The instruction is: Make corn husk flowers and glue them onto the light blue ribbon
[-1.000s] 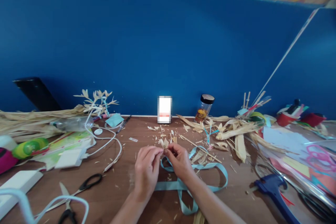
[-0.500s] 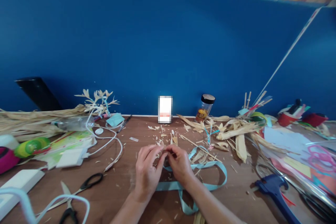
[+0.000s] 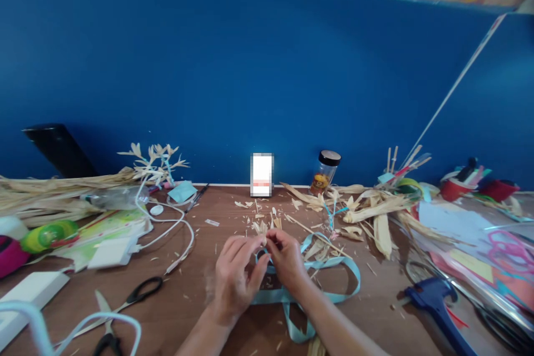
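My right hand (image 3: 287, 260) is closed in a pinch at the base of a small pale flower of dried corn husk (image 3: 260, 227), whose petals point away from me. Beside it, my left hand (image 3: 237, 273) has its thumb apart from its bent fingers, and its index fingertip touches the flower's base. Whatever lies deeper between the right fingers is hidden. Light blue ribbon (image 3: 340, 296) loops over the table under the right wrist and runs up behind the hands. Husk scraps (image 3: 275, 217) lie scattered just beyond the fingers.
Scissors (image 3: 109, 320) lie open at front left, near a white cable. A blue glue gun (image 3: 434, 303) rests at right. Behind stand a bright-screened phone (image 3: 262, 172) and a black-lidded jar (image 3: 325, 172). Finished-looking husk flowers (image 3: 155, 160) stand back left; husk strips (image 3: 381, 217) lie right.
My left thumb has moved down and away from the fingertips, opening a gap. The husk flower now shows more clearly above the fingers. My right hand stays nearly in place.
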`<state>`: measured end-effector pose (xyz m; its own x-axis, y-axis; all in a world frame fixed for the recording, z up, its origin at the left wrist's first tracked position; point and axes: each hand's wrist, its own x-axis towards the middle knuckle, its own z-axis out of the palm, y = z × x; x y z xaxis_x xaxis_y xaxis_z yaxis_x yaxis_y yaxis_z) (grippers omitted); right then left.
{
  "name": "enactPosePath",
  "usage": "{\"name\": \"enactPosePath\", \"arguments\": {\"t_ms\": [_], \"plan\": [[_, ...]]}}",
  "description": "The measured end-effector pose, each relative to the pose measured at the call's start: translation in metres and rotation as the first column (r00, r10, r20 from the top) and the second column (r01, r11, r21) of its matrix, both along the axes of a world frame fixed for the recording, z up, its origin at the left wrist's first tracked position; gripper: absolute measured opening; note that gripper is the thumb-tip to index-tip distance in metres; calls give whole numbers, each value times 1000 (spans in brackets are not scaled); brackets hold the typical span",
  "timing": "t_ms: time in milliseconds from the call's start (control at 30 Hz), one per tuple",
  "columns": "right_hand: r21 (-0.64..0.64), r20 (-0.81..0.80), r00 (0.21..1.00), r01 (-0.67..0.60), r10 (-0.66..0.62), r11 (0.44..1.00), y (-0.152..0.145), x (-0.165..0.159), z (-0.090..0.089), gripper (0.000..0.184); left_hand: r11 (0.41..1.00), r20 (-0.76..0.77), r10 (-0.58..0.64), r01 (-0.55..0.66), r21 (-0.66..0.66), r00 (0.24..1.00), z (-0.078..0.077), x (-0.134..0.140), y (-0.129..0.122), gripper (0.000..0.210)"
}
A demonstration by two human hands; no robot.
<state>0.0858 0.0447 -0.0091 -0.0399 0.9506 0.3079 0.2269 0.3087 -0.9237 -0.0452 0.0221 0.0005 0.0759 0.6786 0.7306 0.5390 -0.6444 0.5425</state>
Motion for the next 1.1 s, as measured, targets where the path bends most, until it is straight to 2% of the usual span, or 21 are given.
{"name": "enactPosePath", "arguments": {"t_ms": [100,167,267,367,533,600,700,933,1100], "plan": [[-19,5,1000,4,-4,1000,0,-1,-2,13,974,274,158,-105,-199,949,2,-2,2,22],[-4,32,999,-2,2,1000,-1,-2,-2,14,927,380,240,-95,-362,893,3,-3,7,21],[27,91,995,-30,27,999,-4,-1,2,15,882,481,192,64,-467,855,2,-2,13,19],[24,105,993,-47,44,999,-5,0,5,16,842,599,211,168,-513,773,-1,0,15,17],[19,32,998,-51,50,999,-5,-1,3,14,732,800,285,419,-537,528,-2,6,13,22],[15,-16,999,-50,50,999,-4,-3,2,13,692,827,308,487,-534,470,-1,7,13,23],[11,-49,998,-47,47,999,-5,-4,3,12,652,826,335,521,-551,454,0,7,13,22],[30,-12,999,-53,53,998,-7,-4,7,12,620,839,353,568,-541,414,3,7,13,20],[9,-35,996,-80,81,997,-5,-3,2,13,574,826,374,594,-564,423,2,6,13,23]]}}
